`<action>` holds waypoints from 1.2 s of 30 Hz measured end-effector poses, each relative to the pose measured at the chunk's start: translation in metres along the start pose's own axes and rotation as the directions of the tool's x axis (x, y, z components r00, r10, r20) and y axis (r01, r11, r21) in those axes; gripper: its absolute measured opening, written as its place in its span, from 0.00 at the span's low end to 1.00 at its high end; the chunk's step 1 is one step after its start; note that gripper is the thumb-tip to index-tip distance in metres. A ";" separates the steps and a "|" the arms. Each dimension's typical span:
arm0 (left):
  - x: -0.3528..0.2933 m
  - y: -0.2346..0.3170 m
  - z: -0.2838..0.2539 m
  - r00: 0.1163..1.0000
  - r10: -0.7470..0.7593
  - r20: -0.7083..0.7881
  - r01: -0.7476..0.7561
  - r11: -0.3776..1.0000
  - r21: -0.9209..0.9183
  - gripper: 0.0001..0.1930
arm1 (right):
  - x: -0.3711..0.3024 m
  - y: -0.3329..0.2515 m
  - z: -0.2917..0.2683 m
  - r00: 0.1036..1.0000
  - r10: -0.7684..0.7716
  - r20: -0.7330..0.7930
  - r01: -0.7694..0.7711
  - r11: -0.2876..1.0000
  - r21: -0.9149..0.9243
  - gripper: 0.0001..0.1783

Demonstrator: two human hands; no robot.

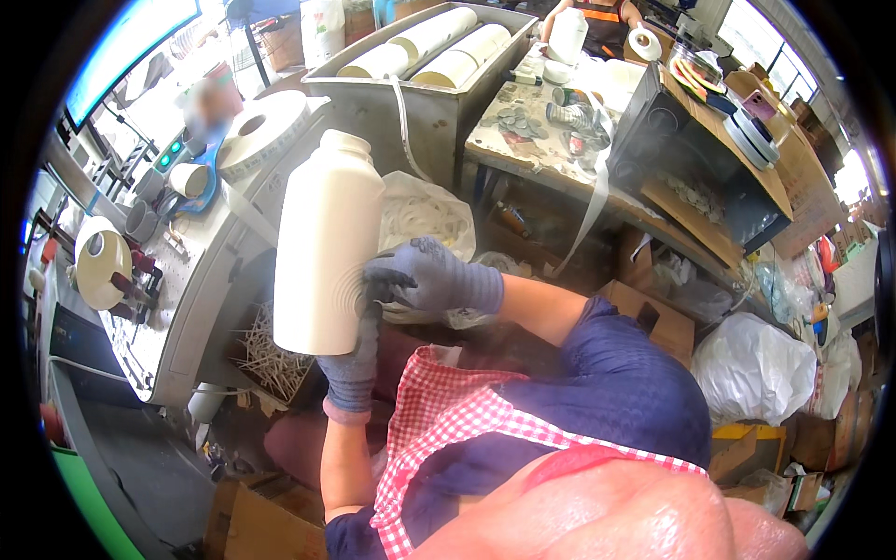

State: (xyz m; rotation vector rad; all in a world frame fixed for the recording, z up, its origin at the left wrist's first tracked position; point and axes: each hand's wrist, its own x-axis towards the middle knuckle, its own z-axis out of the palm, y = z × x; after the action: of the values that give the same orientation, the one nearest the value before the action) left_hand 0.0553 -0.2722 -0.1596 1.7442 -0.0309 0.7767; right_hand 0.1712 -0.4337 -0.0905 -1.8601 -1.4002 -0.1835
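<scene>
A large cream plastic bottle (327,233), without a cap, stands tilted slightly in front of me, with ribbed curves on its lower right side. From below and behind, my left hand (353,373) in a grey glove is closed around the bottle's base; most of its fingers are hidden. My right hand (431,275), in a grey glove with darker fingertips, presses bent fingers against the ribbed side. Left of the bottle, a big roll of white labels (266,131) sits on a pale machine (201,308).
A metal bin (373,117) with white rolls stands ahead. Right of it are a cluttered worktable (495,140) and a dark open box (691,149). White strips fill a bag (457,201) behind my right hand. Another person (607,14) works at the far side.
</scene>
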 end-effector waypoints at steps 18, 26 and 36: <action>-0.026 0.032 0.000 0.927 -0.374 0.004 0.344 0.849 -0.401 0.20 | 0.018 0.009 -0.003 0.953 -0.263 0.152 0.278 0.957 -0.085 0.40; -0.031 0.045 -0.002 0.913 -0.403 0.065 0.389 0.810 -0.440 0.18 | 0.008 -0.001 0.018 0.960 -0.231 0.157 0.240 0.970 -0.042 0.40; -0.019 0.035 -0.041 0.844 -0.525 0.106 0.520 0.755 -0.400 0.20 | 0.046 0.024 0.023 0.896 -0.362 0.257 0.364 0.930 0.040 0.37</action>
State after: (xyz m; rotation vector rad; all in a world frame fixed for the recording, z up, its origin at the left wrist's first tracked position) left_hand 0.0069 -0.2549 -0.1347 1.2431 0.2780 0.3267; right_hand 0.2021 -0.3861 -0.0931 -1.6568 -1.9310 -0.1331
